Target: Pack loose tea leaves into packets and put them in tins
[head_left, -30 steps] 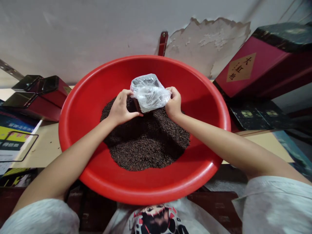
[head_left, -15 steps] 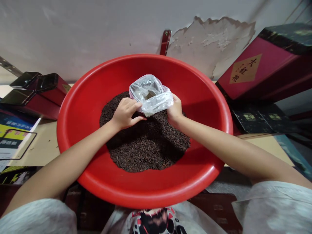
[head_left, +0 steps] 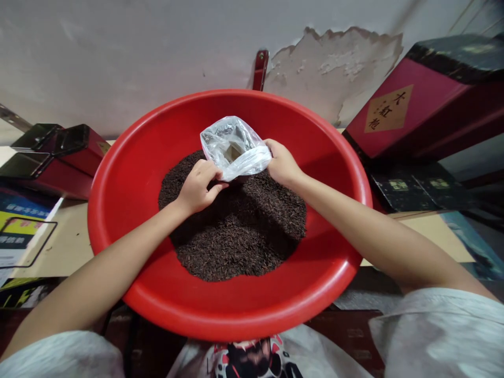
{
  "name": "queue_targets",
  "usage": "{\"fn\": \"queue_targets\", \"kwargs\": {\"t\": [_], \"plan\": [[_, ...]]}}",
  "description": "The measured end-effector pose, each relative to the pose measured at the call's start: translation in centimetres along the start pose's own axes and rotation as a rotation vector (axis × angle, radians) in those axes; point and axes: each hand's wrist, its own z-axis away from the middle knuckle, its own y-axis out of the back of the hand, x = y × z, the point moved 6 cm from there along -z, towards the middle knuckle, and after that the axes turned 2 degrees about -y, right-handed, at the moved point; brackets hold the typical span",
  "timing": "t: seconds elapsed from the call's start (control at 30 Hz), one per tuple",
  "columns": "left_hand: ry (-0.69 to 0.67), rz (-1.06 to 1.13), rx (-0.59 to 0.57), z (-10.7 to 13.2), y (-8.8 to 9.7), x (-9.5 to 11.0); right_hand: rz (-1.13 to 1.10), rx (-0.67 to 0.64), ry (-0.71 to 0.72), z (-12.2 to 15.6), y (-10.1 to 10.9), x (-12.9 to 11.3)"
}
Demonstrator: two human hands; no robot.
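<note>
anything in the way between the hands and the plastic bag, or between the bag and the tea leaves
Nothing visible. The right hand grips the right edge of the plastic bag, the left hand touches its lower left edge, and the bag lies straight against the tea leaves in the red basin.

1. Short sleeves in pale grey-white cloth: left sleeve, right sleeve, both softly creased.
2. Shirt front the same pale cloth, with a cartoon print in red, black and white, teeth showing.
3. Left hand and right hand bare, forearms too.
</note>
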Motion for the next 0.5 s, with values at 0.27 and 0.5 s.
{"fn": "queue_targets", "kwargs": {"t": [0.27,0.5], "plan": [[0.027,-0.097,0.042,0.2,0.8,-1.9,-0.335,-0.371,-0.032,-0.6,-1.9,0.4],[0.129,0.019,0.088,0.0,0.9,-1.1,-0.169,-0.164,0.124,0.0,-0.9,-0.8]]}}
